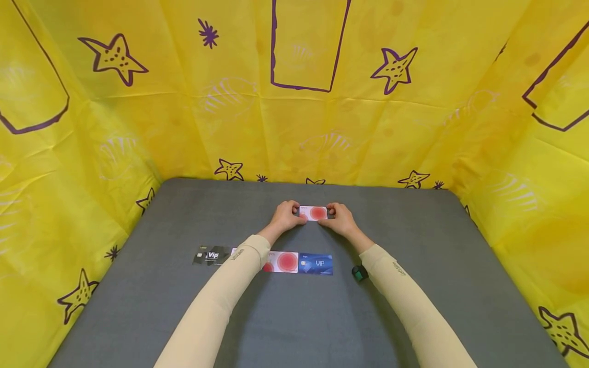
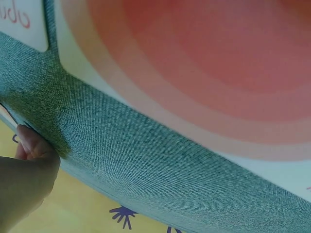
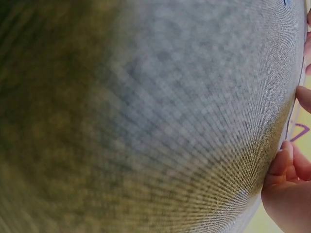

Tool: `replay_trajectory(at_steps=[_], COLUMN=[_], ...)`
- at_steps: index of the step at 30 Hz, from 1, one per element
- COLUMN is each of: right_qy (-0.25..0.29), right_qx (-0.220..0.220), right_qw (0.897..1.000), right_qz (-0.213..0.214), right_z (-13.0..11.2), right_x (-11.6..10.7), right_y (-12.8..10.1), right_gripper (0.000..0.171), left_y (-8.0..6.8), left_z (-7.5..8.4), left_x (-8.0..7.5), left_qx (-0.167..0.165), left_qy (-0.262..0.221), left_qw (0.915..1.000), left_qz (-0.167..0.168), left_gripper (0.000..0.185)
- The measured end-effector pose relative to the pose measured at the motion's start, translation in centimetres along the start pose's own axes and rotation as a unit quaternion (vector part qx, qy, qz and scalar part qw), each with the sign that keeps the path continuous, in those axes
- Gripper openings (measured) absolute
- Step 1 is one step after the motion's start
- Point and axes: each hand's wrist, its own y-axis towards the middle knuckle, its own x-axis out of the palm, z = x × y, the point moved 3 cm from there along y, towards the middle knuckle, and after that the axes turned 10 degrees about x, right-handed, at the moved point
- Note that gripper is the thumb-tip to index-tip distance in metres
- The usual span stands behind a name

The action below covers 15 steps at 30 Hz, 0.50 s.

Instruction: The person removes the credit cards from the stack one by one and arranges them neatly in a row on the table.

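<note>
The left hand point(image 1: 286, 216) and the right hand point(image 1: 340, 220) pinch opposite short ends of one pink-and-white card point(image 1: 313, 213), which lies between them with its red circle nearer the right hand; the fingertips and thumbs cover its ends, and whether its underside touches the grey table point(image 1: 294, 317) cannot be told; its small print is too faint to read. On the wearer's side of the left hand runs a row of cards, crossed by the left sleeve point(image 1: 221, 301); at the row's left end is a black Vip card point(image 1: 210, 255), then a stretch mostly hidden beneath the sleeve, where only a pale corner shows; right of the sleeve lies a red-circled card point(image 1: 284, 262), its left part covered, and against it a blue VIP card point(image 1: 315, 263), nearer the wearer than the right hand; a small dark object point(image 1: 360, 273) with a green patch sits just beside the right sleeve point(image 1: 414, 306), its shape unclear; the left wrist view crops a red-circled card at the frame edges; the right wrist view is largely blurred fabric, with fingers cut off at its right edge; yellow patterned cloth point(image 1: 294, 128) rises beyond both hands.
</note>
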Motion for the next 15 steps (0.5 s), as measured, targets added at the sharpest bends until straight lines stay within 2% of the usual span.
replay_trajectory(at_steps=[15], right_qy=[0.012], right_qx=[-0.002], right_qw=[1.0], right_qz=[-0.003], right_z=[-0.05], right_x=[-0.03], right_y=[0.03], right_gripper=[0.051], left_y=[0.02], left_z=[-0.02], left_x=[0.16], left_qx=[-0.004], left_qy=[-0.004], left_qw=[1.0], left_qz=[0.006], left_gripper=[0.051])
